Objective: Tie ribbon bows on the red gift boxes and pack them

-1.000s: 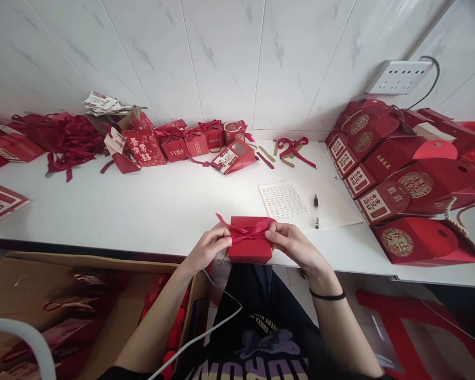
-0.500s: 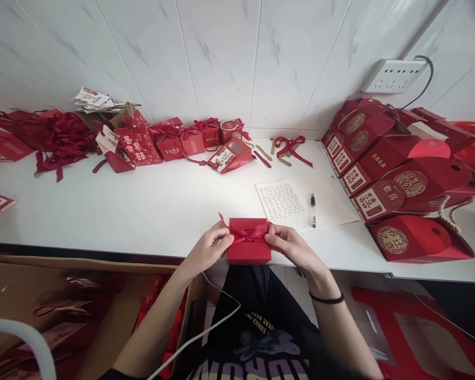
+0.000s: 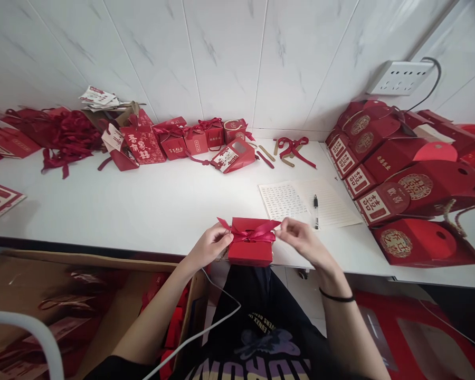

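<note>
A carton (image 3: 31, 295) of red goods sits below the tabletop (image 3: 142, 206). At the tabletop's near edge is a red box (image 3: 248, 253) with a ribbon (image 3: 257, 232) bowed across its top. The left hand (image 3: 209, 247) touches the box's left side, its grip pinched shut on the ribbon. The right hand (image 3: 303, 240), just right of the box, pinches the ribbon's right tail. Beyond lie a notebook (image 3: 288, 200) and a pen (image 3: 315, 203). Big boxes (image 3: 399, 174) pile up on the right, and small boxes (image 3: 193, 140) line the wall.

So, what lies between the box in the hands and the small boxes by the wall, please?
Only bare white table, as the head view shows.
</note>
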A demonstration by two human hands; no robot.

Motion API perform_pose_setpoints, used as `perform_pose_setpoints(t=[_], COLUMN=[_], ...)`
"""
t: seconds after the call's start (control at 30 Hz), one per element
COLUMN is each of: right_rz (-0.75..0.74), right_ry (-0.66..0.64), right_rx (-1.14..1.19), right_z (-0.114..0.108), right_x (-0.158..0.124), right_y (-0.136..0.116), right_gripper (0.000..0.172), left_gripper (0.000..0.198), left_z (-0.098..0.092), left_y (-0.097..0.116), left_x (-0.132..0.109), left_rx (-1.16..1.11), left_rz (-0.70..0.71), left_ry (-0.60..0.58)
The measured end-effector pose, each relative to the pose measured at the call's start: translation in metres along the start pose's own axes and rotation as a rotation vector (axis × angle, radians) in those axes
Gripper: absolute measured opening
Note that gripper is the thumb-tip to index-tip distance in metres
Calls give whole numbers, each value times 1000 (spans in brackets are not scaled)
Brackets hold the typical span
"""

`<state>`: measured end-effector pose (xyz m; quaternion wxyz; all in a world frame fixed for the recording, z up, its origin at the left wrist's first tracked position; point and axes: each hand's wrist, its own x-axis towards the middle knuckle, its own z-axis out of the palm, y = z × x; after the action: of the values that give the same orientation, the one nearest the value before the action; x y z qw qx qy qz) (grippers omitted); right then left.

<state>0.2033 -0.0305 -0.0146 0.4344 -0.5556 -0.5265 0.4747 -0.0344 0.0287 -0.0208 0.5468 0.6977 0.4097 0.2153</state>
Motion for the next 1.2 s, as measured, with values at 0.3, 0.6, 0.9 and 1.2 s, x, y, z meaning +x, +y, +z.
perform_pose_setpoints(t=[0.3, 0.6, 0.9, 1.2], right_rz=[-346, -52, -44, -51], right_ry=[-209, -276, -217, -123], right_rx=[-682, -243, -281, -370], right_z=[44, 29, 32, 41], right_x=[23, 46, 54, 64], right_y=[-58, -38, -42, -35], right_gripper=[10, 9, 13, 14], left_gripper=[17, 30, 11, 9], left_z=[5, 13, 34, 34], left_y=[10, 24, 29, 27], left_x=[-7, -12, -9, -7], left_rx=[240, 499, 660, 618], left_rz=[186, 499, 456, 427], left_ry=[270, 199, 321, 300])
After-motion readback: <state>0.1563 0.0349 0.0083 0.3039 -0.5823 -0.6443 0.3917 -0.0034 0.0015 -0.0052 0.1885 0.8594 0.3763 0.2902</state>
